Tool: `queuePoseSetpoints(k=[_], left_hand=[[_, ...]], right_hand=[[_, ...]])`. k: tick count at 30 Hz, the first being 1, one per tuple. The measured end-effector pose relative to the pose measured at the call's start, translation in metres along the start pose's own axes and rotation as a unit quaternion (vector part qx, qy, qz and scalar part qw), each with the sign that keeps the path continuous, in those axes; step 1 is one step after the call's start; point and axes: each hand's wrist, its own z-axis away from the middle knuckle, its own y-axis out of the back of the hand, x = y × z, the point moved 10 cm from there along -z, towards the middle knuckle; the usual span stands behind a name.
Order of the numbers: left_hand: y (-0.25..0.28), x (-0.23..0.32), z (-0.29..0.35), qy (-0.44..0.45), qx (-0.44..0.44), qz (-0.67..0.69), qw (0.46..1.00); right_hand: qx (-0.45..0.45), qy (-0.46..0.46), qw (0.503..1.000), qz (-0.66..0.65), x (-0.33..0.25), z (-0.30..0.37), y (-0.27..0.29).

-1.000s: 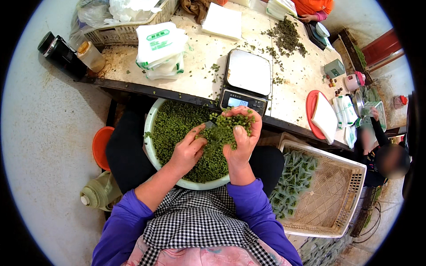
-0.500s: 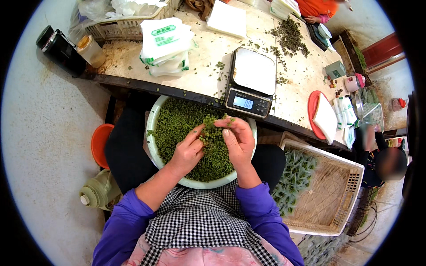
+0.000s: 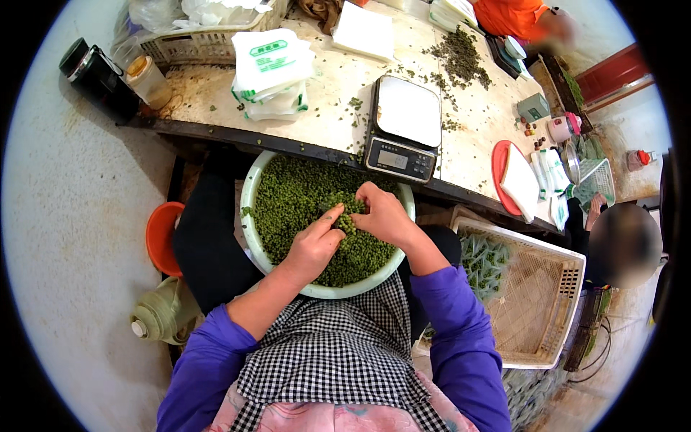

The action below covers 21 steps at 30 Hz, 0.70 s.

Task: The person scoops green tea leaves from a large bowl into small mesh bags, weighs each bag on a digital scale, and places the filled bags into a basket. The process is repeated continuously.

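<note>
A pale green basin (image 3: 252, 248) rests between my knees, filled with small round green berries that look like fresh green peppercorns (image 3: 288, 191). Over its middle, my left hand (image 3: 315, 243) is closed on a bunch of these peppercorns (image 3: 347, 225), thumb and index finger towards the right. From the other side my right hand (image 3: 386, 217) pinches at the same bunch, its fingers curled down. The fingertips partly cover the bunch, so its stems are hard to make out.
A digital scale (image 3: 407, 119) stands at the table edge beyond the basin, with stacked printed bags (image 3: 272, 68) to its left. At my right is a cream plastic crate (image 3: 533, 309) holding filled clear bags (image 3: 481, 266). An orange bowl (image 3: 164, 237) lies left. Two other people are nearby.
My right hand has turned over, from fingers raised and spread to a downward pinch on the bunch. My left hand has shifted slightly right. The view has moved a little.
</note>
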Motion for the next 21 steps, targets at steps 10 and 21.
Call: queuePoseSetpoints(k=[10, 21], left_hand=[[-0.003, -0.017, 0.002, 0.058, 0.022, -0.037, 0.997], [0.004, -0.001, 0.009, 0.043, 0.014, -0.026, 0.999]], right_hand=[[0.086, -0.027, 0.995, 0.031, -0.008, 0.014, -0.001], [0.162, -0.009, 0.984, -0.072, -0.024, 0.052, 0.007]])
